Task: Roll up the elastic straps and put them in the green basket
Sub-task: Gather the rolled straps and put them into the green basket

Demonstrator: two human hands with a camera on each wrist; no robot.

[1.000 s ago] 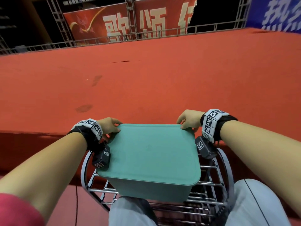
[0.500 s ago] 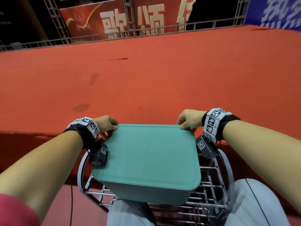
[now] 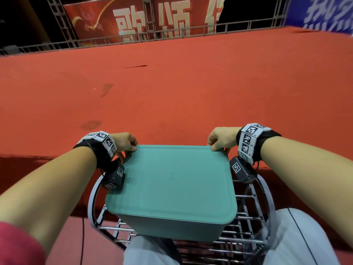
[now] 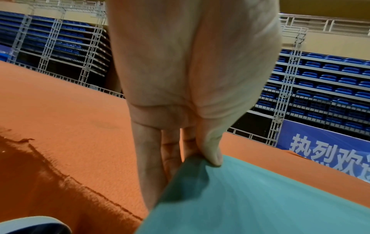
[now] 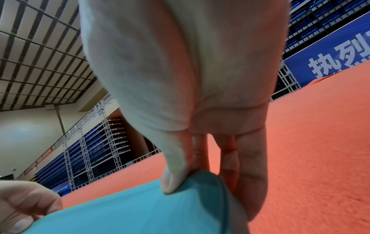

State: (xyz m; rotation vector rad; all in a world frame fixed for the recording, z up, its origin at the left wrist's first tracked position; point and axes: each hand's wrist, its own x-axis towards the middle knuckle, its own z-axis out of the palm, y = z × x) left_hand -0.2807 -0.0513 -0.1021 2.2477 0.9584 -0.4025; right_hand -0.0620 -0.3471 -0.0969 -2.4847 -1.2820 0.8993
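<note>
A green basket with its lid on sits on a round metal rack in front of my knees. My left hand pinches the lid's far left corner, thumb on top and fingers underneath. My right hand pinches the far right corner the same way. The green lid fills the bottom of both wrist views. No elastic straps are in view.
A wide red carpeted platform stretches ahead, its near edge just beyond the basket. A metal railing and banners stand at its far side. My light trousers flank the rack.
The head camera has tipped slightly. Both hands keep their grip on the lid's far corners, and the basket has not visibly moved.
</note>
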